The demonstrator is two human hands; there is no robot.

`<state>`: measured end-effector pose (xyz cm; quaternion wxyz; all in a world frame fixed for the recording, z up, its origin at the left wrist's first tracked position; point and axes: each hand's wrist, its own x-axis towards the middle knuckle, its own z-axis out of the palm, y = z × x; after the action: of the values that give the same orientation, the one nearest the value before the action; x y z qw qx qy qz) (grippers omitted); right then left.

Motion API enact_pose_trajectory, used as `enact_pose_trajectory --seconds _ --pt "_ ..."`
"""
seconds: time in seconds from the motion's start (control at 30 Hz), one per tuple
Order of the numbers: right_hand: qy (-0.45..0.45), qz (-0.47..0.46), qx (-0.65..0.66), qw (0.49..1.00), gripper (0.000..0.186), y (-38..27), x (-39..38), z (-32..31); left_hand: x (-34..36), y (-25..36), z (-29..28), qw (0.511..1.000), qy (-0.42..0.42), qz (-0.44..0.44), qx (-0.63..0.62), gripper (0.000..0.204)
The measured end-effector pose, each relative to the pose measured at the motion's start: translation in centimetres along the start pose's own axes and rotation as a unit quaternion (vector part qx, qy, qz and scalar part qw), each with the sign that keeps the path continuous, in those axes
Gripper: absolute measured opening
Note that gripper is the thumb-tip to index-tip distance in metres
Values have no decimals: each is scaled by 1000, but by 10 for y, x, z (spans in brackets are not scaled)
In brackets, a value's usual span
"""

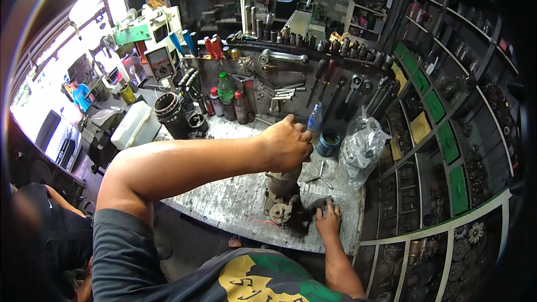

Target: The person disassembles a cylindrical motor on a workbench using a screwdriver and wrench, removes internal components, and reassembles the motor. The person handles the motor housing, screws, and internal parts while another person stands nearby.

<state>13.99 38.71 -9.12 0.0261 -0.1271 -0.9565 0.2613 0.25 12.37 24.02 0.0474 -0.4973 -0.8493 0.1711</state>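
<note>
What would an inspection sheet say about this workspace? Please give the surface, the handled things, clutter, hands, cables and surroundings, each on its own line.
Surface: grey bench top, worn and stained.
Handled things: metal housing, upright; dark part beside it.
Clutter: three-armed tool, blue container, filled clear plastic bag, green bottle.
Hands: left hand curled at the housing's top; right hand at the dark part; both grips partly hidden.
Cables: thin red wire-like strand near the housing's base.
Surroundings: green drawers at right; another person at lower left.
</note>
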Motion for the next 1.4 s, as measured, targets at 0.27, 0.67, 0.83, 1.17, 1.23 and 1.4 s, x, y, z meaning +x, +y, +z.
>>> enact_pose_trajectory --seconds 0.27,0.67,0.83,1.17,1.23,1.4 --pt "96 -80 -21 992 61 3 -11 8 2 5 0 988 151 -9 9 58" --pt "102 -87 -35 990 61 2 -13 8 3 4 -4 999 -28 -23 -19 49" --pt "90 -79 -36 992 62 0 -13 6 0 0 1 999 42 -25 -1 45" --pt "93 -71 -28 993 62 -4 -17 2 -2 -3 -1 991 131 -9 31 47" --pt "92 -67 -28 993 62 -4 -17 2 0 -4 1 992 122 17 14 52" --pt "101 -63 -47 992 62 -1 -17 4 13 -3 -3 996 -56 -52 -37 51"
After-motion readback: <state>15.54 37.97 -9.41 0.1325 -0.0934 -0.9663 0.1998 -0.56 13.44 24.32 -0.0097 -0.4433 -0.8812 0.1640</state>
